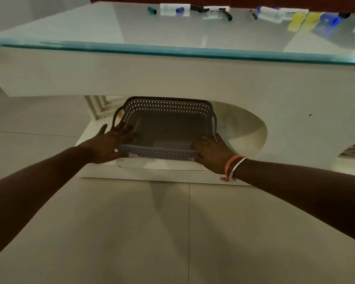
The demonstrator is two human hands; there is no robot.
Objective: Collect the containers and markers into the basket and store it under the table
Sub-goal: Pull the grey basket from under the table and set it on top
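A grey perforated basket point(164, 154) rests on the low white shelf under the table, with nothing inside it. My left hand point(111, 143) grips its front left corner and my right hand point(210, 152) grips its front right corner. On the far side of the glass table top point(111, 27) lie several markers, such as a green one point(152, 10) and a black one point(226, 15). Beside them stand small containers, with yellow ones point(295, 21) and a blue one point(329, 22) at the far right.
The table has a thick white apron point(172, 76) overhanging the shelf. A curved white support point(248, 128) rises right of the basket. Pale floor tiles point(172, 232) spread in front. White slatted legs point(96, 107) stand behind the basket on the left.
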